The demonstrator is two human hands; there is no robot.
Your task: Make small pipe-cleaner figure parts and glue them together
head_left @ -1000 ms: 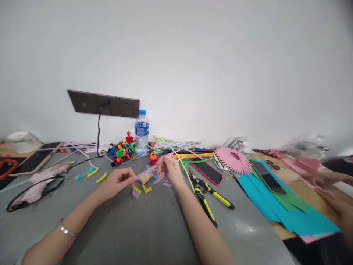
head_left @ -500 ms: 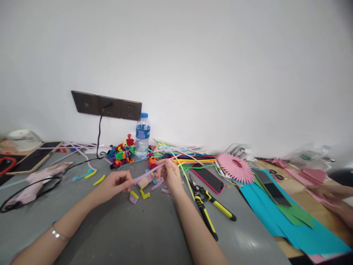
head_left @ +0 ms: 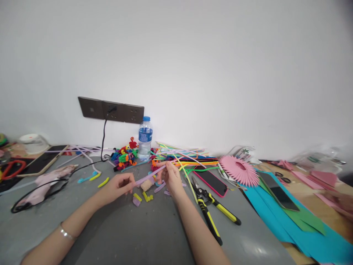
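A lilac pipe cleaner (head_left: 150,174) is stretched at a slant between my two hands, above the grey table. My left hand (head_left: 123,186) pinches its lower left end between thumb and fingers. Further right and a little higher, my right hand (head_left: 171,178) grips the other part of it. Below the pipe cleaner lie a beige fuzzy roll (head_left: 147,185), a bent yellow-green piece (head_left: 148,197) and a small lilac and yellow piece (head_left: 136,200). Short lilac lengths beside my right hand are partly covered by it.
Yellow-handled pliers (head_left: 209,209) lie right of my right forearm, near a pink-edged phone (head_left: 211,180). Behind are a water bottle (head_left: 145,138) and a pile of pipe cleaners (head_left: 193,158). A pink glue gun (head_left: 46,182) with black cord lies left. Another person's hand (head_left: 338,200) is at far right.
The whole view has shifted slightly, so things appear a little further right and lower. Both hands keep hold of the lilac pipe cleaner, with little change in their pose.
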